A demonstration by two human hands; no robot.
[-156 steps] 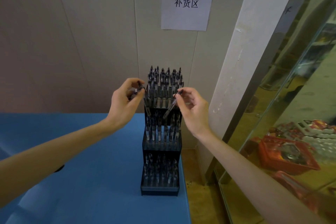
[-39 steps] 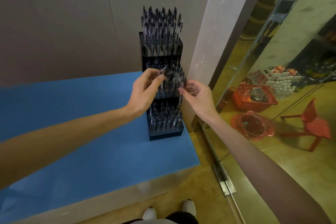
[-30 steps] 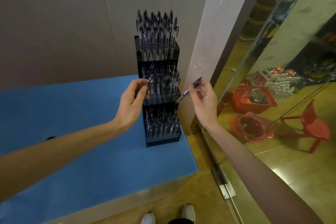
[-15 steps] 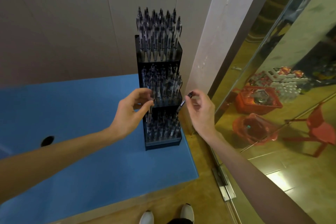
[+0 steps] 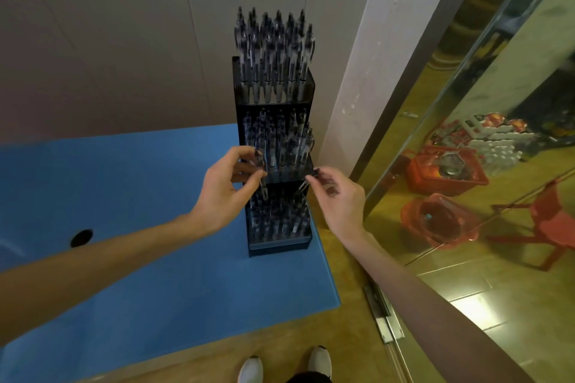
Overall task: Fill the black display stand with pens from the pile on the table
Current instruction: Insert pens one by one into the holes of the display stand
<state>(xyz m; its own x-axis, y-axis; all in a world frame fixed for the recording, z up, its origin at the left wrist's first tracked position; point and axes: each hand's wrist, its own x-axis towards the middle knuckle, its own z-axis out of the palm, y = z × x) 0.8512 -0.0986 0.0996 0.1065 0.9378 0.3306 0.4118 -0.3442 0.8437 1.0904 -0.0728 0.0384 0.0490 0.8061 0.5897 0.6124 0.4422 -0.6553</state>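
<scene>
Two hands of mine meet at the middle of the frame, one on each side of the stand. At the far left, the blue counter (image 5: 124,183) fills the lower left of the picture, with a round black hole (image 5: 81,238) near my left forearm. My left hand (image 5: 224,193) reaches in from the lower left, its thumb and fingers curled to pinch a pen (image 5: 260,174) that points down in front of the stand's left edge, at the level of the middle tier. The black display stand (image 5: 273,152) rises at the centre, on the counter's right end against the pale wall; its three stepped tiers are crowded with upright pens, the top row (image 5: 273,56) standing highest in the frame. My right hand (image 5: 337,193) comes in from the lower right and pinches a second pen (image 5: 308,179) between thumb and forefinger, tilted, with its tip near the stand's right edge above the bottom tier. Right of centre stands a white pillar (image 5: 373,56), and further right a glass panel shows red baskets (image 5: 445,171) and a red chair (image 5: 544,221).
</scene>
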